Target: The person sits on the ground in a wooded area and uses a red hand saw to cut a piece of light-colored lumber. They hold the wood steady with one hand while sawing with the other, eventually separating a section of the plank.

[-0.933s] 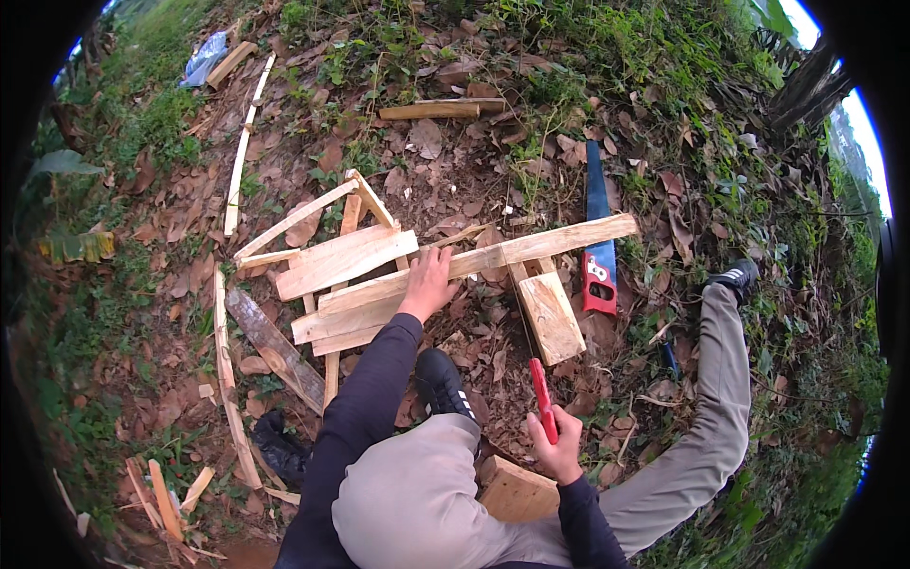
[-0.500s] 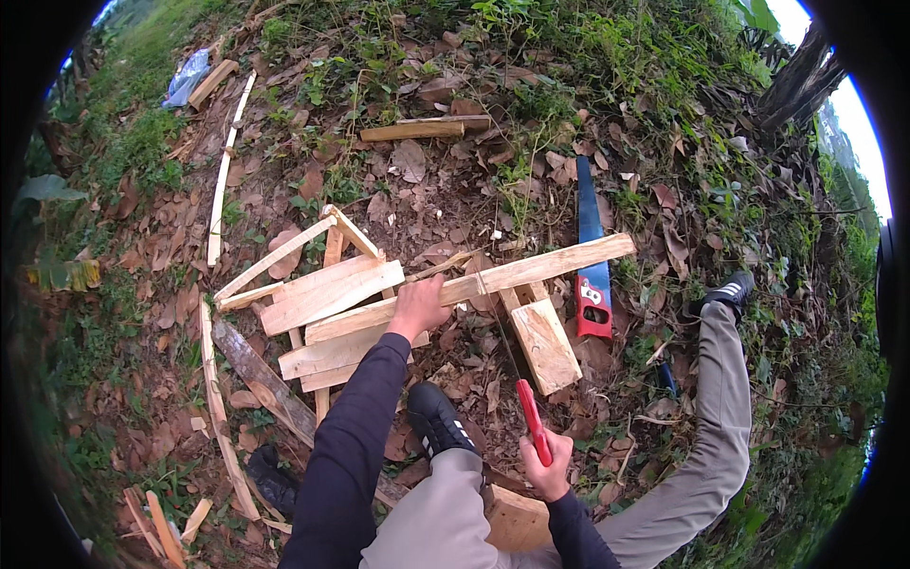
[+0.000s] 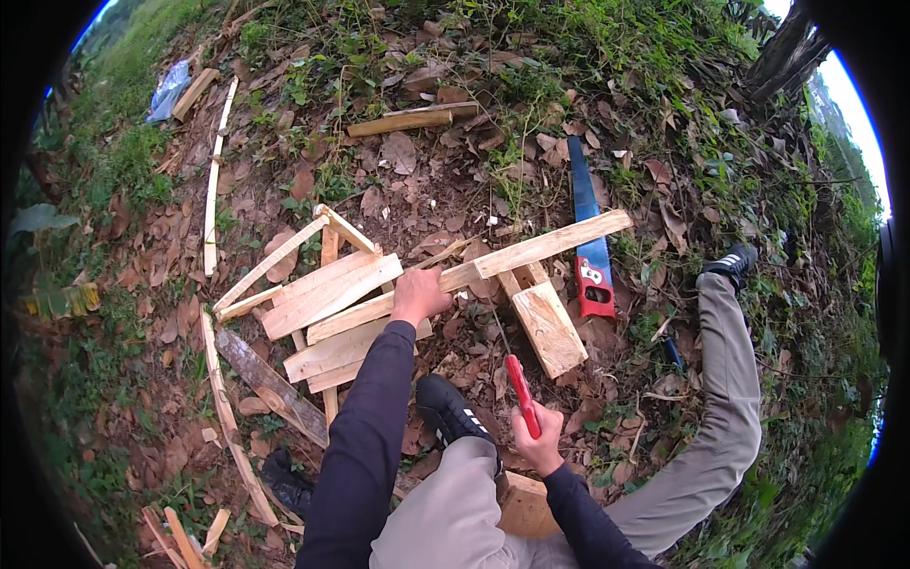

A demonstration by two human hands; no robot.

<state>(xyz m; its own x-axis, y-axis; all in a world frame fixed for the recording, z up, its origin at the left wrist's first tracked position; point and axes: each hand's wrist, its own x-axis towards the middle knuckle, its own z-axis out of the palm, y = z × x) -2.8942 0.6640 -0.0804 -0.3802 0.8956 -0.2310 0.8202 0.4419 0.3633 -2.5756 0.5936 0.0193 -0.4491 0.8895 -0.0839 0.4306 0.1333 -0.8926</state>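
Observation:
My left hand (image 3: 420, 296) is closed over a long pale board (image 3: 355, 316) lying on a pile of wood, pressing it near its right part. A separate right piece (image 3: 555, 243) meets it out of line at the cut, resting on a wooden block (image 3: 548, 327). My right hand (image 3: 537, 436) grips the red handle of a handsaw (image 3: 520, 391). Its thin blade, seen almost edge-on, points up to the cut, just below the right piece's left end; whether it touches the wood I cannot tell.
A second saw (image 3: 590, 223) with a red handle and blue blade lies right of the block. Boards in a frame (image 3: 270, 261) stand at left, beside a weathered plank (image 3: 270, 384). Long thin strips (image 3: 220, 161) edge the leafy ground. A dark blue object (image 3: 673, 353) lies near my right foot.
The board, one straight length before, now shows two parts out of line at the cut. The saw blade has dropped away below the board's top, with my right hand slightly higher in view.

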